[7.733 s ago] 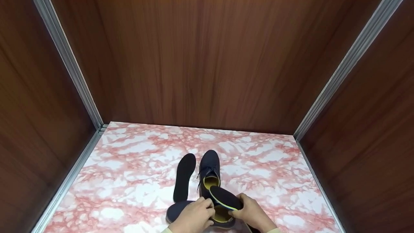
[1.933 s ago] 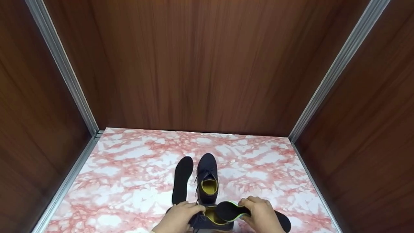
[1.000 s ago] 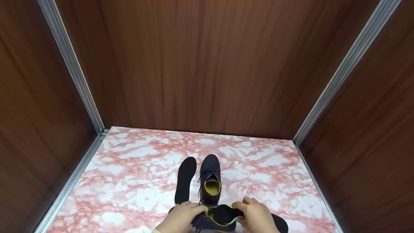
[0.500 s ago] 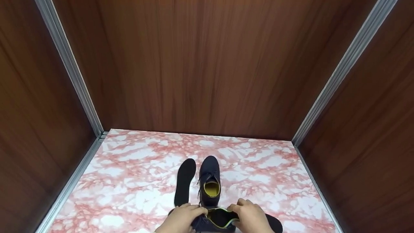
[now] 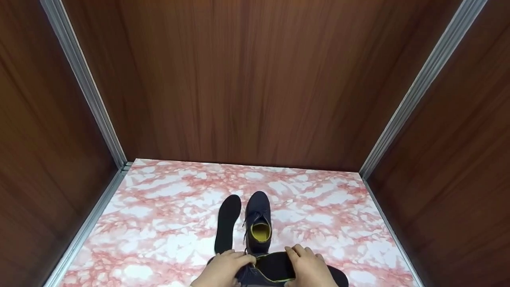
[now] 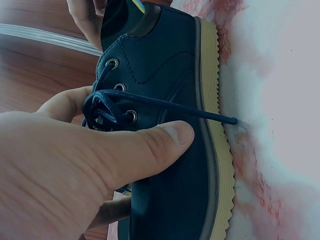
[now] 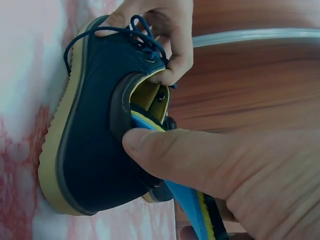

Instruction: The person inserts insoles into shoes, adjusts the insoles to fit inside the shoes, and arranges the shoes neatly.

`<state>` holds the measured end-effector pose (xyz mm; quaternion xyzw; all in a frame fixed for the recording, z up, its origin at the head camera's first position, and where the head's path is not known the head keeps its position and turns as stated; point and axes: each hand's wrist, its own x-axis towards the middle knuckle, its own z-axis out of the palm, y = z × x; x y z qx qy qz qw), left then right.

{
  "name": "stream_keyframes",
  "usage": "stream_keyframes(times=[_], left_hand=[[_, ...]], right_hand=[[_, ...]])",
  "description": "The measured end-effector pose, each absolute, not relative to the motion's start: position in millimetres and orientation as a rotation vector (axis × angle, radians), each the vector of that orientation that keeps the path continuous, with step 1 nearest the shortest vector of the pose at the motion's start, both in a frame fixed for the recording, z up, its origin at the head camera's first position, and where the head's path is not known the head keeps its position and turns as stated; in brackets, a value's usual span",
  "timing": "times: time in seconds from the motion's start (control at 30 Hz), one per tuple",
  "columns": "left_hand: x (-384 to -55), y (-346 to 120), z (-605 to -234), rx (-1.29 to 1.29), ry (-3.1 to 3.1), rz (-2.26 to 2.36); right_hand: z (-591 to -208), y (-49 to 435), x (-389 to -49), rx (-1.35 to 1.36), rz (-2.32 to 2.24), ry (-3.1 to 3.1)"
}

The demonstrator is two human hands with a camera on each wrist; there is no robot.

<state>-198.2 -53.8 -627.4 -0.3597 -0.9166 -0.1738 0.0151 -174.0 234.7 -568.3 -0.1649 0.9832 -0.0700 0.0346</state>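
Note:
A navy lace-up shoe (image 7: 100, 145) with a yellow lining and cream ridged sole lies sideways at the near edge in the head view. My left hand (image 5: 225, 268) grips it across the laces, thumb on the near side in the left wrist view. With my right hand (image 5: 310, 268) I hold a black insole (image 5: 338, 276) with a blue and yellow underside, its front part inside the shoe opening and its other end sticking out to the right. The right thumb lies by the shoe's collar. How deep the insole reaches is hidden.
A second navy shoe (image 5: 258, 205) stands just beyond, toe pointing away, its yellow inside showing. Left of it a second black insole (image 5: 228, 223) lies flat on the red-and-white marbled surface (image 5: 167, 223). Brown wood-grain panels (image 5: 239, 79) with metal edging enclose three sides.
The right hand has brought the insole leftward from above the shoe into its opening; the bent insole now lies flatter. The left hand keeps its grip on the shoe. The second shoe and insole stay put.

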Motion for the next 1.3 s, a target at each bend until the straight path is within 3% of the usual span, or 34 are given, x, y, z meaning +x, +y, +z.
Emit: stream_keyframes(times=[0.6, 1.3], left_hand=[[-196, -52, -626, -1.092, -2.825, -0.536], [-195, -54, -626, -1.082, -2.864, -0.566]], right_hand=[[-564, 227, -168, -0.671, -0.223, 3.194], [-572, 222, -173, -0.566, -0.207, 3.076]])
